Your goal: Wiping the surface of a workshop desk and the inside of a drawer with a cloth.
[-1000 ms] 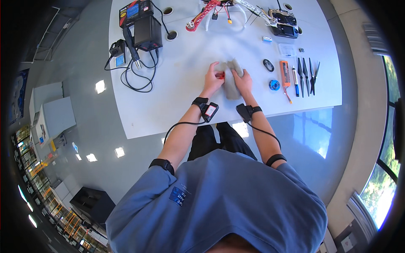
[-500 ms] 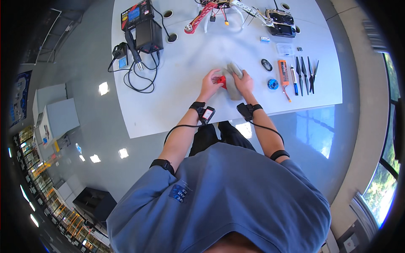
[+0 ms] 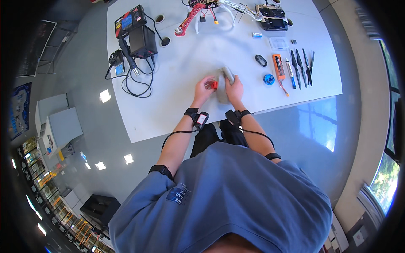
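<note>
Both hands are at the near middle of the white counter (image 3: 168, 118). The left hand (image 3: 203, 86) pinches a small red part (image 3: 214, 84) between its fingertips. The right hand (image 3: 234, 87) is closed around a grey oblong piece (image 3: 228, 75) that lies on a grey pouch or cloth (image 3: 221, 95); the red part sits right against the side of that grey piece. Whether the two are already joined cannot be told at this size.

Judgement on progress: the work looks to be at a fitting or connecting step, with part and body brought together but not visibly seated. Neither hand has let go, so the step reads as unfinished.

Untouched at the far edge: a red-and-white quadcopter frame (image 3: 198, 12) with loose wires, and a black radio controller (image 3: 274, 17) beside it. To the right, well apart from the hands, lie an orange battery pack (image 3: 278, 65), a blue spool (image 3: 268, 79), a black ring (image 3: 261, 60) and a row of black propeller blades (image 3: 301, 63), none mounted. To the left stand a black charger box (image 3: 142, 40) and a tangle of black cable (image 3: 137, 82).

With the blades off and the battery loose, most of the assembly appears to remain.
</note>
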A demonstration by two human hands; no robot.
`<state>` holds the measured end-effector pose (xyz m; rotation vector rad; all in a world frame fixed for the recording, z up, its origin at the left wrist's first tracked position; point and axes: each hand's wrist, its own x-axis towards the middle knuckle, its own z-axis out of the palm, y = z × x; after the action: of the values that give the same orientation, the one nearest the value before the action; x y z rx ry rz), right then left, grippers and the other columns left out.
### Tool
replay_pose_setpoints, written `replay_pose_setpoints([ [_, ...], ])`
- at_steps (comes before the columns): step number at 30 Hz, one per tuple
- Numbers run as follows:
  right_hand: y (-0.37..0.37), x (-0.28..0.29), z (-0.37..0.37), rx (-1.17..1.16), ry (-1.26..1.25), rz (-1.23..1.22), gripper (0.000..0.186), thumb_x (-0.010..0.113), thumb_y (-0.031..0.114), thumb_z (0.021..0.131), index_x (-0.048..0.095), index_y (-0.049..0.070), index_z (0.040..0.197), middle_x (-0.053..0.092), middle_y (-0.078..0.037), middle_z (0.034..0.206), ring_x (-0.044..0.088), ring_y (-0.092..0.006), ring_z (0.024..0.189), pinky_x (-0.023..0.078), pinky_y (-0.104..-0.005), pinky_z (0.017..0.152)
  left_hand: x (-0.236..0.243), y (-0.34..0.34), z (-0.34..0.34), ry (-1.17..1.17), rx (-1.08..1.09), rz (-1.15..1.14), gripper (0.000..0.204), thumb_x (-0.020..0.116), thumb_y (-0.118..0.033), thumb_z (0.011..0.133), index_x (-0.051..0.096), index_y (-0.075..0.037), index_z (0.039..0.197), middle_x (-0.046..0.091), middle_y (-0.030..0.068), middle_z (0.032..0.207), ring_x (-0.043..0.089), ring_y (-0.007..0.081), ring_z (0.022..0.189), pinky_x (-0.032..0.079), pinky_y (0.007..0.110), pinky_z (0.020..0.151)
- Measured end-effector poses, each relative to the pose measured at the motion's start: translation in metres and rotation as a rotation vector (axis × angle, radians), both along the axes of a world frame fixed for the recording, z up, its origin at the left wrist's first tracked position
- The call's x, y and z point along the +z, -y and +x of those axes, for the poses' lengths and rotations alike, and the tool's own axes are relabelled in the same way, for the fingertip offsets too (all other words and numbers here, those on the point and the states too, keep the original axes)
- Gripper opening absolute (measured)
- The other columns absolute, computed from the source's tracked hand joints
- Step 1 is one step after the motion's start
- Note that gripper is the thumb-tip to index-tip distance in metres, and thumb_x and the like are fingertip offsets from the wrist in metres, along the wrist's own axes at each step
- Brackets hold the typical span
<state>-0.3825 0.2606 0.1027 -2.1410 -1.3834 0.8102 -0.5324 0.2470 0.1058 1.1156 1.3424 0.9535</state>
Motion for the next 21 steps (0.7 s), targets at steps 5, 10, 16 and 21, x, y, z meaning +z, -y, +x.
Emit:
replay_pose_setpoints([
  [5, 0.009, 0.0, 0.023, -0.044, 0.075, -0.106, 0.041, 0.059, 0.042, 0.083, 0.053, 0.004, 0.098, 0.063, -0.022, 0.094, 0.061, -0.0403, 0.088, 0.048, -0.0484, 0.074, -0.014, 0.006, -0.013, -0.057, -0.018, 0.063, 0.043, 0.063, 0.015, 0.069, 0.063, 0.0, 0.108, 0.063, 0.0077, 0.102, 0.061, 0.0192, 0.1, 0.05, 0.03, 0.09],
  [10, 0.0, 0.017, 0.009, -0.043, -0.064, -0.013, 0.042, 0.06, 0.042, 0.082, 0.054, 0.005, 0.1, 0.064, -0.022, 0.095, 0.061, -0.0411, 0.086, 0.049, -0.0483, 0.073, -0.012, 0.01, -0.009, -0.05, -0.009, 0.021, 0.04, 0.062, 0.016, 0.069, 0.064, 0.001, 0.106, 0.063, 0.0088, 0.103, 0.062, 0.0207, 0.101, 0.051, 0.03, 0.089],
  [16, -0.002, 0.011, -0.003, 0.148, 0.052, 0.053, 0.039, 0.062, 0.038, 0.081, 0.053, 0.008, 0.104, 0.06, -0.018, 0.101, 0.062, -0.0397, 0.086, 0.05, -0.0483, 0.071, -0.011, 0.007, -0.008, -0.136, 0.02, -0.003, 0.036, 0.065, 0.013, 0.069, 0.064, 0.003, 0.103, 0.062, 0.0103, 0.101, 0.064, 0.021, 0.094, 0.053, 0.03, 0.085],
  [21, -0.008, 0.003, 0.047, 0.235, 0.219, -0.044, 0.035, 0.059, 0.033, 0.084, 0.049, 0.01, 0.109, 0.057, -0.017, 0.103, 0.062, -0.0395, 0.086, 0.051, -0.0486, 0.072, -0.012, 0.005, -0.009, -0.094, 0.032, -0.038, 0.036, 0.072, 0.004, 0.07, 0.064, 0.002, 0.105, 0.066, 0.0113, 0.1, 0.065, 0.0199, 0.09, 0.052, 0.029, 0.082],
])
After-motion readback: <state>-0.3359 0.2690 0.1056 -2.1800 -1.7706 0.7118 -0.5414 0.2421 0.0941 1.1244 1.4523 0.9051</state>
